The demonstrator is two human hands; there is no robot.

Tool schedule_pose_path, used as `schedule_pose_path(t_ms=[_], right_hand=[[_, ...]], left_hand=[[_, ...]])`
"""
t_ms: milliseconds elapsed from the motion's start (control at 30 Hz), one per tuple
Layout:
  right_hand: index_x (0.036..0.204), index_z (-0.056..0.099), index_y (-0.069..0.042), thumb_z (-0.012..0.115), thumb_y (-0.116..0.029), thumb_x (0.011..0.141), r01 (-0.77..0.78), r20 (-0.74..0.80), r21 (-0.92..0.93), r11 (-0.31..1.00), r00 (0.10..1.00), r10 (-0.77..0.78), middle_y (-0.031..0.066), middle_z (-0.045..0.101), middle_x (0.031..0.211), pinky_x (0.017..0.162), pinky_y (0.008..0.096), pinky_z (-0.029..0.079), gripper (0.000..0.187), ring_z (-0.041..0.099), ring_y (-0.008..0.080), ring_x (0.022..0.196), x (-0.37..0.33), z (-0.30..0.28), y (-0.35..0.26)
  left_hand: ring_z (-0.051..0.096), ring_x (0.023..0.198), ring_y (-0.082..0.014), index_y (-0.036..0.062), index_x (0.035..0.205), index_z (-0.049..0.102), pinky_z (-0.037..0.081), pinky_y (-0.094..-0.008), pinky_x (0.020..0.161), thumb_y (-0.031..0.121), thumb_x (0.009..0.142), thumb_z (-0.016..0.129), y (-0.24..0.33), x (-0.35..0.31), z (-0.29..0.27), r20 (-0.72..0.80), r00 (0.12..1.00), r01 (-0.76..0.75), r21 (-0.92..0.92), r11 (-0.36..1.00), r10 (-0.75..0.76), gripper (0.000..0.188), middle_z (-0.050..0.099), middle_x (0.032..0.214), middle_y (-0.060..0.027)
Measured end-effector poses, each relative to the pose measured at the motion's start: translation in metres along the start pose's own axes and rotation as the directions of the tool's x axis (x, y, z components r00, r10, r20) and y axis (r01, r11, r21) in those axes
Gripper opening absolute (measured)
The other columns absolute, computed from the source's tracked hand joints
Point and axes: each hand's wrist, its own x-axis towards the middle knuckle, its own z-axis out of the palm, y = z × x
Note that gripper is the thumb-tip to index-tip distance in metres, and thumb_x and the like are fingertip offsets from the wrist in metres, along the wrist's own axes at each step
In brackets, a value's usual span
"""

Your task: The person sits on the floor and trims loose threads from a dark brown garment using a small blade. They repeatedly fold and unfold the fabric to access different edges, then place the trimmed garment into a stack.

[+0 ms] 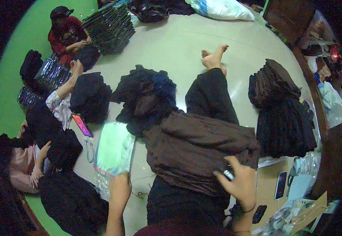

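Note:
I sit on the floor with a folded brown garment (196,147) spread over my lap. My right hand (239,183) presses on its near right edge, fingers curled around a small white object. My left hand (119,181) reaches down to the near edge of a clear plastic bag (114,149) lying on the floor; the fingers are hidden behind the wrist. A heap of dark garments (145,98) lies just beyond the brown one. My bare feet (214,59) stretch out ahead.
A tall stack of folded dark garments (281,110) stands at my right. Other people sit at the left with dark cloth piles (90,96) and stacks of packed bags (110,25). A phone (81,125) lies by them; another phone (281,185) rests at right.

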Motion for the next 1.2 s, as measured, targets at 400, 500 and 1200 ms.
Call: schedule_pose_path(t_ms=[400,500,1200], right_hand=[[0.102,0.059,-0.012,0.052,0.004,0.06,0.152,0.15,0.134,0.979,0.974,-0.172,0.0069,0.057,0.106,0.081,0.0329,0.044,0.045,0.055,0.0266,0.095,0.0,-0.043,0.052],[0.091,0.061,-0.003,0.056,0.003,0.06,0.159,0.196,0.357,0.92,0.951,-0.24,0.0088,0.061,0.1,0.076,0.0294,0.045,0.031,0.058,0.0226,0.092,0.009,-0.034,0.057],[0.079,0.053,0.002,0.062,-0.014,0.075,-0.226,-0.23,0.482,0.846,0.899,0.371,0.0015,0.049,0.066,0.058,0.0231,0.035,0.019,0.042,0.0079,0.063,0.057,-0.007,0.077]], left_hand=[[0.052,0.1,-0.0271,0.0049,0.096,0.058,0.037,-0.0365,0.091,0.001,0.065,0.061,0.04,0.072,-0.029,-0.383,0.587,-0.805,-0.373,0.462,0.713,0.032,0.06,0.099,-0.0073],[0.053,0.097,-0.0201,0.0026,0.094,0.055,0.038,-0.0328,0.089,0.004,0.073,0.056,0.046,0.087,-0.017,-0.329,0.747,-0.586,-0.736,0.338,0.578,0.021,0.06,0.095,-0.0076],[0.051,0.083,-0.0108,0.0034,0.105,0.046,0.041,-0.0224,0.074,0.005,0.076,0.06,0.089,0.156,0.009,0.054,0.929,0.03,-0.997,0.073,0.366,0.032,0.054,0.095,-0.0055]])
